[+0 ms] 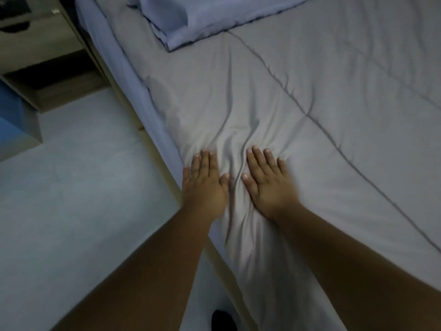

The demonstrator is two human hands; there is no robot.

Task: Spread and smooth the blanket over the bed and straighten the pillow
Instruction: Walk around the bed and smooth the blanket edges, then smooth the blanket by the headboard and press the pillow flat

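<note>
The grey quilted fabric blanket (298,111) covers the bed's top, reaching to the bed's left edge, where a strip of lavender-blue sheet (114,60) shows beside it. Dark stitched seams cross the blanket diagonally toward the bed's far right side.

Both hands lie palm-down on the blanket near the bed's left edge. The left hand (205,185) rests flat with its fingers extended and close together, its outer side right at the edge of the blanket. The right hand (268,182) lies just beside it, further in from the edge, flat with fingers slightly fanned. Neither grips the cloth. Between the two hands a raised ridge of bunched fabric runs lengthwise, and further creases radiate from the fingertips toward the head of the bed.

The lavender-blue soft fabric pillow (202,17) sits at the bed's far end, near the left edge, its corner resting on the blanket and lying askew.

Beyond the bed's left edge stands a wooden bedside unit (45,58) on the pale floor (71,187).
</note>
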